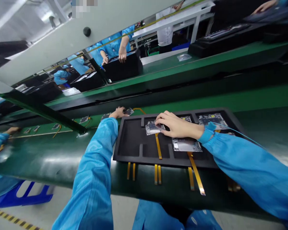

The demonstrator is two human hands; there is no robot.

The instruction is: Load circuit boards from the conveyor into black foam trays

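Note:
My left hand (119, 112) reaches past the far left corner of the black foam tray (132, 135), fingers closed on a small circuit board (129, 111) with an orange ribbon cable. Over the tray's middle, my right hand (174, 125) grips another circuit board (151, 128) by its right part; an orange flex cable (158, 147) hangs from it. Under my right wrist lies a board with a silver shield (186, 145), its long flex cable (197, 175) running over the tray's near edge. One more board (212, 119) rests in the far right compartment.
Several boards (84, 119) lie along the green conveyor (50, 156) to the left, beyond a slanted dark post (43, 108). A co-worker's arm (2, 137) reaches in at far left. Across the line, another person's hands (122, 53) touch a black box (122, 68).

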